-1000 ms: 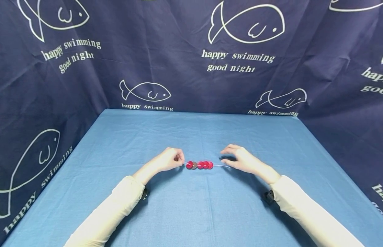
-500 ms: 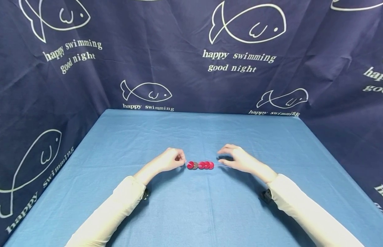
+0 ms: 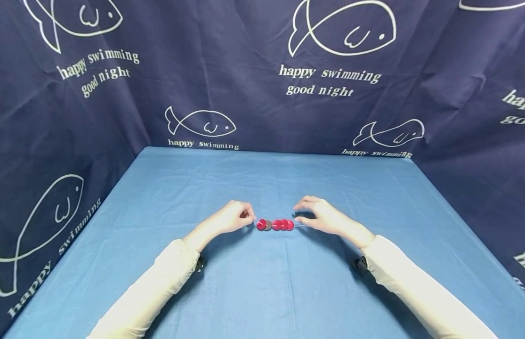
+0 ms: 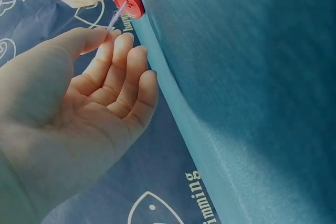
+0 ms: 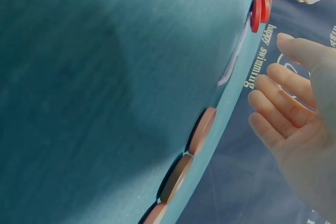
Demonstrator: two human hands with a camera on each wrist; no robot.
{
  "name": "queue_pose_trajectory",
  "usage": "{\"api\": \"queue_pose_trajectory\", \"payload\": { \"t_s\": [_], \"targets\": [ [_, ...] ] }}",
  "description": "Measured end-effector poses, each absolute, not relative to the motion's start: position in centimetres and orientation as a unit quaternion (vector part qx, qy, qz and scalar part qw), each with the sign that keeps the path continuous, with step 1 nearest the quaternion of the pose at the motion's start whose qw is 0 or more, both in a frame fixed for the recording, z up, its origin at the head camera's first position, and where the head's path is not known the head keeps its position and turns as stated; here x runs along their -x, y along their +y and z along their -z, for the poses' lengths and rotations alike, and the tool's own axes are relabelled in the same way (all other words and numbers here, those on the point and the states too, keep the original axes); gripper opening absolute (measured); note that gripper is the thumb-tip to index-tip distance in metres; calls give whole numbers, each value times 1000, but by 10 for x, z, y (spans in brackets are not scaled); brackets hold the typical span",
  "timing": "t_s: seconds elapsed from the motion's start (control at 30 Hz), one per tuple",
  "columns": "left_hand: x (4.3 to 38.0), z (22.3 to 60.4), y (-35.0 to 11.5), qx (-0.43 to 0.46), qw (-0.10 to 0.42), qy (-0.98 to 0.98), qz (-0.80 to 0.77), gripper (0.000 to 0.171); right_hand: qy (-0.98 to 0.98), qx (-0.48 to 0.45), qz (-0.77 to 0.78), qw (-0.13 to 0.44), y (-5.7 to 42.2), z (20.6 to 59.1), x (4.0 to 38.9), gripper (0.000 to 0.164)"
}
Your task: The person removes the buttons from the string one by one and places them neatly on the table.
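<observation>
Several red buttons point(image 3: 277, 225) and one brown button point(image 3: 268, 225) lie in a row on the blue cloth, strung on a pale thread point(image 4: 116, 16). My left hand point(image 3: 235, 217) pinches the thread's left end between thumb and forefinger, just beside the leftmost red button point(image 4: 129, 3). Just right of the row, my right hand point(image 3: 326, 217) hovers low with its thumb and fingers spread apart, holding nothing. In the right wrist view, the thread's loose end point(image 5: 234, 59) lies on the cloth, near the right hand's thumb.
A pinkish button point(image 5: 201, 131) and another brown button point(image 5: 176, 179) lie farther along in the right wrist view, apart from the row. Blue cloth point(image 3: 262, 287) covers the table. Dark curtains point(image 3: 254, 70) with white fish stand behind and at both sides.
My right hand has drifted left, closer to the button row, and now covers the thread's right end in the head view. The left hand keeps its pinch with hardly any movement.
</observation>
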State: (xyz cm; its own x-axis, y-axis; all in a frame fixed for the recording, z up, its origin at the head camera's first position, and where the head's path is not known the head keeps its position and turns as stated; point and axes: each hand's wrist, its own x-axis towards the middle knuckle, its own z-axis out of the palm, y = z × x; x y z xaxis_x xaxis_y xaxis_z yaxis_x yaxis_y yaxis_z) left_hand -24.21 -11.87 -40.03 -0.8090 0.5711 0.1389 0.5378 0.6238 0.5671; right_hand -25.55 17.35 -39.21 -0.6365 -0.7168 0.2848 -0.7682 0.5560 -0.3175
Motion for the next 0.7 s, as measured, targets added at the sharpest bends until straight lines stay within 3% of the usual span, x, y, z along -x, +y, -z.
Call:
{"api": "queue_pose_trajectory", "payload": {
  "t_s": [0.7],
  "targets": [
    [247, 404, -122, -306, 40, 895, -323, 3, -877, -433, -202, 56, 160, 397, 259, 26]
  ]
}}
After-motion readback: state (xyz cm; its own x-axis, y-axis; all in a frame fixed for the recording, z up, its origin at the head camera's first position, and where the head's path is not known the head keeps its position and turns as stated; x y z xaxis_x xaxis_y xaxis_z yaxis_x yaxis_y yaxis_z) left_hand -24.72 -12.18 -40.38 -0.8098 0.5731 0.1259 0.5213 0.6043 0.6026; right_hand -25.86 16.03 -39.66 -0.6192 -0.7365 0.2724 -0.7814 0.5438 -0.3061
